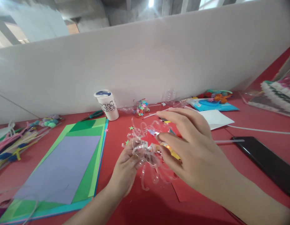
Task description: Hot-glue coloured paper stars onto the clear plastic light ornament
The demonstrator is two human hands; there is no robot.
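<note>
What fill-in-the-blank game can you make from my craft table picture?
1. The left hand grips clear curly strands above a tabletop whose color is ____.
2. Of left and right, the black smartphone lies on the person's ____.
3. Besides white, the lid of the cup shows the color ____.

Missing words: red; right; blue.

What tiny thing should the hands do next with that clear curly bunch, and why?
Maybe the right hand could gently spread out the clear curly bunch. The left hand is gripping it, so it should hold steady. The bunch sticks out in many directions and overlaps itself, and the right hand is close beside it.
</note>
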